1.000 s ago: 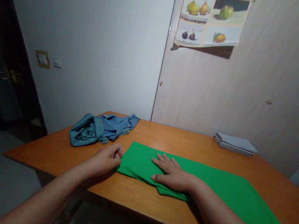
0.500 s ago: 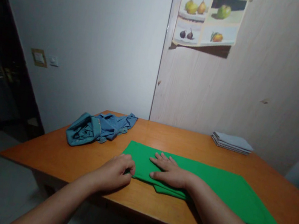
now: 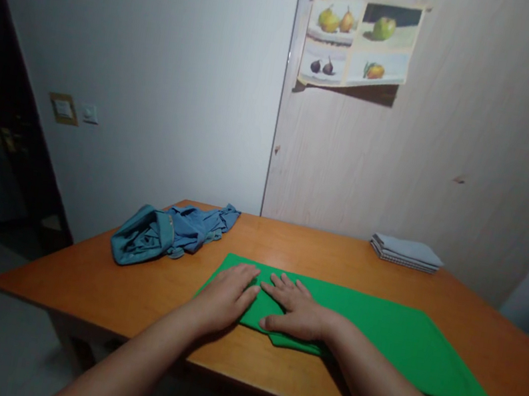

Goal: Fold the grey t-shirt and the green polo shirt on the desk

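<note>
A folded green cloth (image 3: 385, 326) lies flat across the middle and right of the wooden table, a small folded corner poking out along its near edge. On its left end rests my left hand (image 3: 228, 293), open, fingers stretched forward. Close beside it, my right hand (image 3: 294, 308) lies palm down on the same cloth, open with the fingers spread. Neither hand grips anything. The parts of the cloth beneath both hands and under my right forearm are hidden.
Crumpled blue clothing (image 3: 172, 230) lies at the table's back left. A folded grey-white cloth stack (image 3: 406, 253) sits at the back right. The wooden table (image 3: 59, 272) meets a wall carrying a fruit poster (image 3: 358, 45). A dark door (image 3: 1, 134) stands at far left.
My left hand has unclenched from the cloth's near left edge and moved forward onto the cloth, lying flat. My right hand stays spread in nearly the same spot. The view has shifted slightly.
</note>
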`<state>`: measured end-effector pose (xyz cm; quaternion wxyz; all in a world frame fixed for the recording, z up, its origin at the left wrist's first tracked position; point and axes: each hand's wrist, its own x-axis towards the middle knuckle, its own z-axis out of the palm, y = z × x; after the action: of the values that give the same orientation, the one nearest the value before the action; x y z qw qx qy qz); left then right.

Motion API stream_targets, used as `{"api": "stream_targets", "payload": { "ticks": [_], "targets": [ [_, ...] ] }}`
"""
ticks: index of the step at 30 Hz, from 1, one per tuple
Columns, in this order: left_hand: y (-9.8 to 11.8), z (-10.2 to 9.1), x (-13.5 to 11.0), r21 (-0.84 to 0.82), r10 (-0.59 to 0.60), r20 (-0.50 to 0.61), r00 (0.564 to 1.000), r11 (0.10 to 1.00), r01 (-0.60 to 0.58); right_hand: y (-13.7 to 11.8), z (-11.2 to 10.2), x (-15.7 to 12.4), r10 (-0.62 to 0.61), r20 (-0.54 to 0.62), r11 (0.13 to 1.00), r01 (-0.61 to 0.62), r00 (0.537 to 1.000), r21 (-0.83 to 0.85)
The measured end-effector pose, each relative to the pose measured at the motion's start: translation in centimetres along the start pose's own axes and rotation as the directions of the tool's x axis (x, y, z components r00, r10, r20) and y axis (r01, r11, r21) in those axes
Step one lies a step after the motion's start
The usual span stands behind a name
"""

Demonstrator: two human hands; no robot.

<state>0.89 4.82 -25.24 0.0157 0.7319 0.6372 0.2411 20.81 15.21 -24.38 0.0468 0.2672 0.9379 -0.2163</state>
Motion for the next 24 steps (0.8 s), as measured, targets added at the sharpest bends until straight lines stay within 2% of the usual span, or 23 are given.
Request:
{"api": "stream_targets", "payload": {
  "ticks": [3, 5, 11, 14, 16, 17, 20, 24],
  "targets": [
    [0.2, 1.3, 0.3, 0.124, -0.082, 0.166, 0.983, 0.99, 0.062, -0.1, 0.3, -0.1, -0.003, -0.034, 1.0, 0.003, 0.999, -0.008],
    [0.1, 1.7, 0.2, 0.181, -0.136, 0.207, 0.969, 0.979, 0.098, -0.2, 0.5, -0.3, -0.01, -0.057, 1.0, 0.01, 0.998, -0.008],
    [-2.2, 1.3, 1.3, 0.272, -0.292, 0.17, 0.941, 0.932, 0.24, -0.3, 0.6, -0.9, -0.032, -0.097, 0.999, 0.033, 0.995, 0.0],
    [-3.0, 1.0, 2.7, 0.338, -0.368, 0.084, 0.926, 0.885, 0.321, -0.3, 0.6, -1.0, -0.041, -0.109, 0.999, 0.041, 0.993, 0.004],
    [-3.0, 1.1, 3.5, 0.353, -0.335, 0.008, 0.942, 0.883, 0.311, -0.3, 0.7, -1.1, -0.04, -0.116, 0.999, 0.041, 0.992, 0.006],
    [-3.0, 1.3, 3.8, 0.341, -0.281, 0.0, 0.96, 0.902, 0.265, -0.3, 0.7, -1.0, -0.04, -0.117, 0.999, 0.041, 0.992, 0.006],
    [-3.0, 2.3, 4.2, 0.268, -0.129, 0.087, 0.988, 0.958, 0.102, -0.3, 0.8, -0.9, -0.047, -0.122, 0.999, 0.047, 0.991, 0.001],
    [-3.5, 3.1, 4.2, 0.25, -0.156, 0.148, 0.977, 0.961, 0.115, -0.2, 0.8, -1.0, -0.04, -0.138, 0.999, 0.041, 0.99, 0.007]
  ]
}}
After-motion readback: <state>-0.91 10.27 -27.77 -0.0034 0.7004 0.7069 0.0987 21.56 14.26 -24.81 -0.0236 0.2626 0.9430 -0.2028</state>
